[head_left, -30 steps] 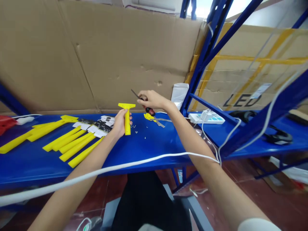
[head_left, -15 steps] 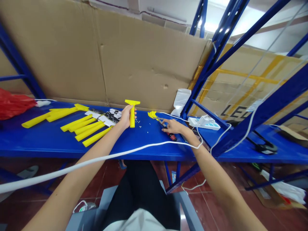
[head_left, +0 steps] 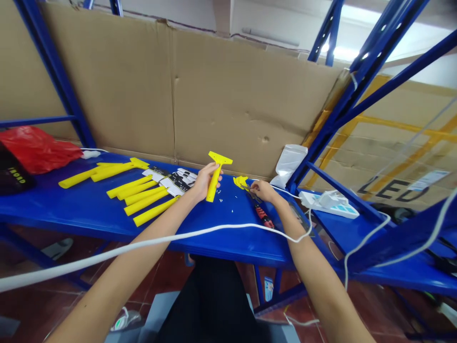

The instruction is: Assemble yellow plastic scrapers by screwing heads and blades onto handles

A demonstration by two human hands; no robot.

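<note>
My left hand (head_left: 209, 180) is wrapped round the grip of a yellow T-shaped scraper handle (head_left: 214, 183), its wide head pointing up. To the right, my right hand (head_left: 263, 190) has its fingers pinched together low over the table, beside a small pile of yellow plastic pieces (head_left: 240, 181). Whatever those fingertips hold is too small and dark to make out. Just below that hand lies a red-and-black handled tool (head_left: 264, 218). Tiny white bits (head_left: 220, 200) are scattered under the scraper handle.
Several yellow scraper handles (head_left: 144, 196) with black-and-white cards lie left on the blue table (head_left: 214, 238). A white cable (head_left: 200, 232) crosses in front of my forearms. Cardboard (head_left: 232, 105) stands behind. A power strip (head_left: 330, 205) and blue rack post (head_left: 321, 128) are right.
The view has shifted, so the scene sits further right and lower. My right hand has drawn its fingers together near the yellow pieces. The left still holds the scraper handle, now tilted.
</note>
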